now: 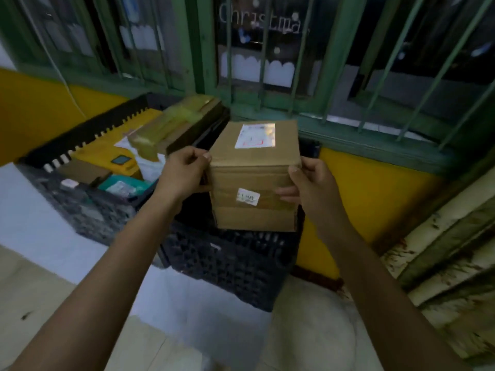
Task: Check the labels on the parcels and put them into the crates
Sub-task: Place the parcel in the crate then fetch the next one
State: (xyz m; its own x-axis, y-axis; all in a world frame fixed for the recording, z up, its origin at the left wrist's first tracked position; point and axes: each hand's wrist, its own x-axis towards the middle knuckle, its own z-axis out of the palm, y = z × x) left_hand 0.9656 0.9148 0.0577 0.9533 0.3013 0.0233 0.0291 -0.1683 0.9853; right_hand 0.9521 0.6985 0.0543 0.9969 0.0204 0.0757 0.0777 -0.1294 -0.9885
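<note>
Left hand (184,171) and right hand (308,183) grip squarish cardboard parcel (254,178) over latticed crate (230,266)

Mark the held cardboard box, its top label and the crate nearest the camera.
cardboard box (251,180): head view, front face, upper half.
top label (255,135): head view, centre of the white label.
near crate (227,271): head view, front lattice wall.

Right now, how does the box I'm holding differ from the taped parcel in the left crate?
The held box is gripped by the left hand and right hand; the taped parcel rests tilted in the left crate. The held box is blocky with two white labels; the taped parcel is long, flatter, shows none. Both are brown boxes.
</note>
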